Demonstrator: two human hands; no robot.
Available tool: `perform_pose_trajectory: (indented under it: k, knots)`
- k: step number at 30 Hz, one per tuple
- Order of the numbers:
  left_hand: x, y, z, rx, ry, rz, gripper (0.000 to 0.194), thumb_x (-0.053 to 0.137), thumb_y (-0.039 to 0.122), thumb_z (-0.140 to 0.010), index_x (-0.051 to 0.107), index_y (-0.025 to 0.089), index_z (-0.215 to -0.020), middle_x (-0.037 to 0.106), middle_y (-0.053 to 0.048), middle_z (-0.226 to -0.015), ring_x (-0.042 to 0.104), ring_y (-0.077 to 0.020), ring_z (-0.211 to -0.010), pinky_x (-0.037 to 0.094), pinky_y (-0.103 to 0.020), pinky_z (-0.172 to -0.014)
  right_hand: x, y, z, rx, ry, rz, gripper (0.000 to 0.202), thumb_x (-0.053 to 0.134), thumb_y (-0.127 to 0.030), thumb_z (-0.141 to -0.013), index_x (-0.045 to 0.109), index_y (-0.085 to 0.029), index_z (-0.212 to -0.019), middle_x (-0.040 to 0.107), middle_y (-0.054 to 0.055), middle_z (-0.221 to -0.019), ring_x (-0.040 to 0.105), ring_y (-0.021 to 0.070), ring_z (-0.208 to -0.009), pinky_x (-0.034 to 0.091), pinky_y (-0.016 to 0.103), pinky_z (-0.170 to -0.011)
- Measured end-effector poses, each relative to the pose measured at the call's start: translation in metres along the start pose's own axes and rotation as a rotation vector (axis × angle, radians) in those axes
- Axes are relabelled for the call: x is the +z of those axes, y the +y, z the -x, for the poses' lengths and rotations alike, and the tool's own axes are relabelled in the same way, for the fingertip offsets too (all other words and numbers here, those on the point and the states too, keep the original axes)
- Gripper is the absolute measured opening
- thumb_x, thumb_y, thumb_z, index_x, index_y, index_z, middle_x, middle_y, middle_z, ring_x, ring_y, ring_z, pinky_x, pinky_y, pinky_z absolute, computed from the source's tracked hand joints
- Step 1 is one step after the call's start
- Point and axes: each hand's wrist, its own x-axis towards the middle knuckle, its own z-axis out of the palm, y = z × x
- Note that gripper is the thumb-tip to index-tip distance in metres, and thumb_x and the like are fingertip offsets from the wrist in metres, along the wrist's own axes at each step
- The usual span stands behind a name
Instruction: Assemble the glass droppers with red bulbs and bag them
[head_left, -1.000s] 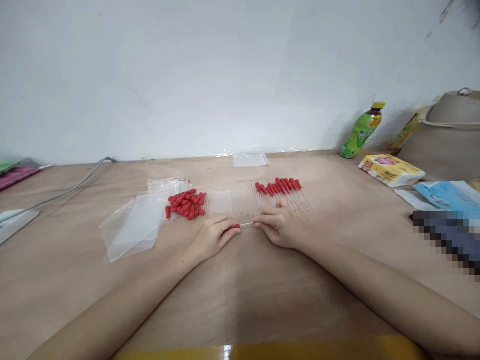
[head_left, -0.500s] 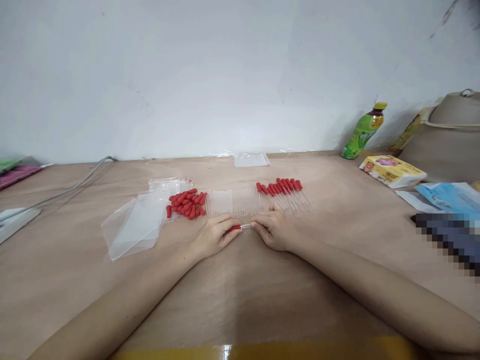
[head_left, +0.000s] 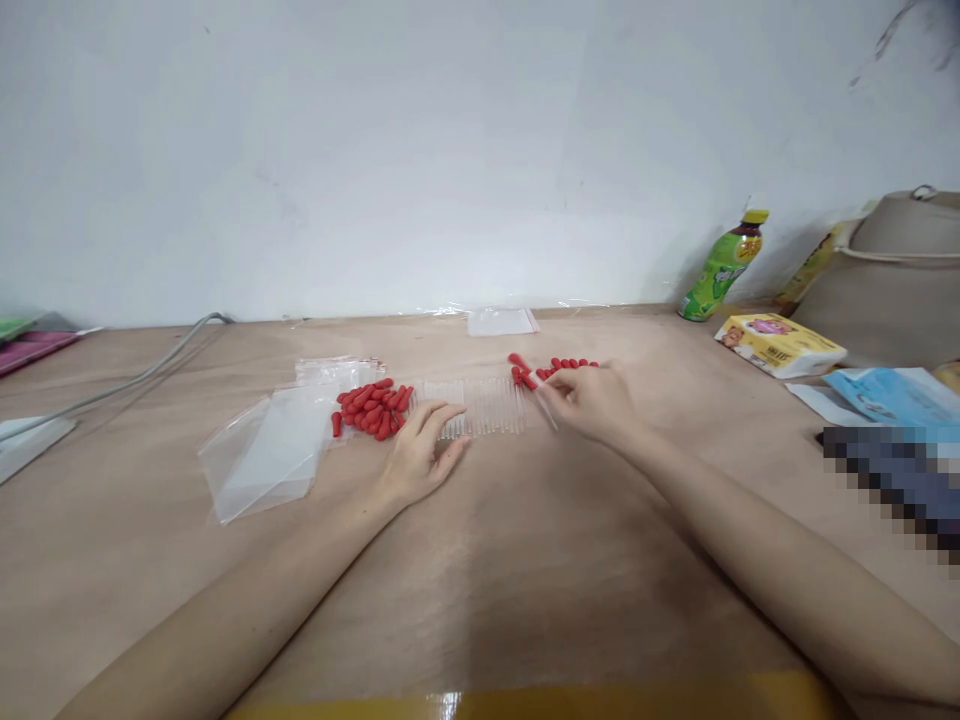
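Note:
My right hand (head_left: 589,400) pinches a dropper (head_left: 517,360), a thin clear tube with a red rubber bulb. It is over the left end of a group of finished-looking droppers (head_left: 574,364), which the hand partly covers. My left hand (head_left: 424,455) has its thumb and fingers apart and holds nothing. Under and beyond its fingertips lies a row of clear glass tubes (head_left: 495,405), side by side. A heap of red rubber bulbs (head_left: 371,408) sits just to the left of these tubes.
Clear plastic bags (head_left: 270,450) lie left of the bulbs, and another small bag (head_left: 501,321) is by the wall. A grey cable (head_left: 165,362) runs at left. On the right are a green bottle (head_left: 724,265), a yellow tissue pack (head_left: 780,343) and a blue packet (head_left: 892,400).
My right hand has moved right and away from me, carrying the dropper to the dropper group. My left hand has let go of the red bulb and spread its fingers.

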Motion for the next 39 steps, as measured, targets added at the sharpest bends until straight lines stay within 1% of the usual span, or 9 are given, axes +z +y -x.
perform_pose_trajectory:
  k: [3,6,13,20,23,26,30,35,39]
  knots:
    - [0.001,0.000,0.000,0.038,-0.046,0.022,0.019,0.051,0.021,-0.081,0.055,0.017,-0.099,0.052,-0.006,-0.090,0.052,-0.0164,-0.083,0.046,-0.029,-0.073,0.000,0.029,-0.009,0.328,0.053,0.033,0.028,0.049,-0.040,-0.076,0.062,-0.020,-0.061,0.061,0.000,-0.057,0.053,0.0164,-0.059,0.026,0.032,-0.068]
    - [0.002,0.000,0.000,0.058,-0.127,0.031,0.012,0.049,0.020,-0.082,0.059,0.017,-0.087,0.051,-0.005,-0.084,0.050,-0.0148,-0.076,0.045,-0.027,-0.067,0.005,0.046,-0.010,0.419,0.053,0.042,0.027,0.049,-0.040,-0.073,0.059,-0.020,-0.057,0.060,0.000,-0.056,0.054,0.0178,-0.061,0.027,0.033,-0.070]
    - [0.001,-0.001,0.000,0.024,-0.174,0.041,0.014,0.046,0.022,-0.084,0.060,0.017,-0.085,0.051,-0.005,-0.084,0.051,-0.0148,-0.076,0.045,-0.027,-0.067,0.022,0.034,-0.005,0.307,0.002,0.051,0.029,0.048,-0.037,-0.073,0.054,-0.019,-0.051,0.058,0.000,-0.054,0.051,0.0160,-0.057,0.026,0.037,-0.075]
    - [0.001,-0.001,-0.001,0.037,-0.173,0.034,0.014,0.047,0.021,-0.083,0.061,0.017,-0.084,0.051,-0.006,-0.084,0.050,-0.0146,-0.076,0.044,-0.027,-0.068,0.035,0.035,-0.008,0.333,-0.011,0.111,0.034,0.046,-0.037,-0.075,0.048,-0.018,-0.046,0.054,0.000,-0.050,0.049,0.0154,-0.053,0.026,0.037,-0.072]
    - [0.002,-0.001,-0.001,0.031,-0.177,0.029,0.014,0.047,0.021,-0.083,0.061,0.016,-0.084,0.051,-0.006,-0.084,0.050,-0.0146,-0.076,0.044,-0.027,-0.068,0.035,0.029,-0.007,0.305,0.037,0.097,0.035,0.046,-0.040,-0.076,0.049,-0.018,-0.049,0.057,0.001,-0.052,0.048,0.0150,-0.053,0.025,0.036,-0.071]
    - [0.003,-0.002,0.000,0.026,-0.173,0.022,0.014,0.048,0.021,-0.083,0.061,0.017,-0.084,0.051,-0.005,-0.084,0.050,-0.0148,-0.076,0.043,-0.027,-0.068,0.035,0.017,-0.004,0.213,0.093,0.048,0.031,0.047,-0.041,-0.076,0.054,-0.019,-0.055,0.059,0.000,-0.056,0.050,0.0149,-0.055,0.025,0.036,-0.072]
    - [0.003,-0.003,0.000,0.019,-0.167,0.005,0.013,0.049,0.021,-0.082,0.061,0.017,-0.084,0.051,-0.005,-0.084,0.050,-0.0152,-0.077,0.043,-0.028,-0.068,0.039,0.002,-0.001,0.110,0.030,0.006,0.026,0.049,-0.037,-0.075,0.060,-0.020,-0.058,0.062,0.000,-0.058,0.052,0.0151,-0.058,0.023,0.036,-0.072]
    - [0.002,-0.004,-0.001,0.012,-0.168,-0.027,0.014,0.048,0.022,-0.082,0.061,0.016,-0.083,0.051,-0.005,-0.083,0.049,-0.0154,-0.076,0.042,-0.028,-0.068,0.039,-0.003,-0.001,0.195,-0.040,-0.010,0.021,0.051,-0.034,-0.072,0.062,-0.022,-0.059,0.063,0.000,-0.058,0.054,0.0163,-0.060,0.024,0.037,-0.076]
    - [0.005,-0.004,0.001,0.007,-0.165,-0.048,0.015,0.048,0.024,-0.083,0.061,0.016,-0.082,0.052,-0.005,-0.083,0.049,-0.0156,-0.076,0.041,-0.029,-0.069,0.038,-0.005,-0.002,0.279,-0.083,-0.081,0.024,0.052,-0.040,-0.072,0.063,-0.022,-0.060,0.065,0.000,-0.065,0.055,0.0167,-0.065,0.024,0.038,-0.081]
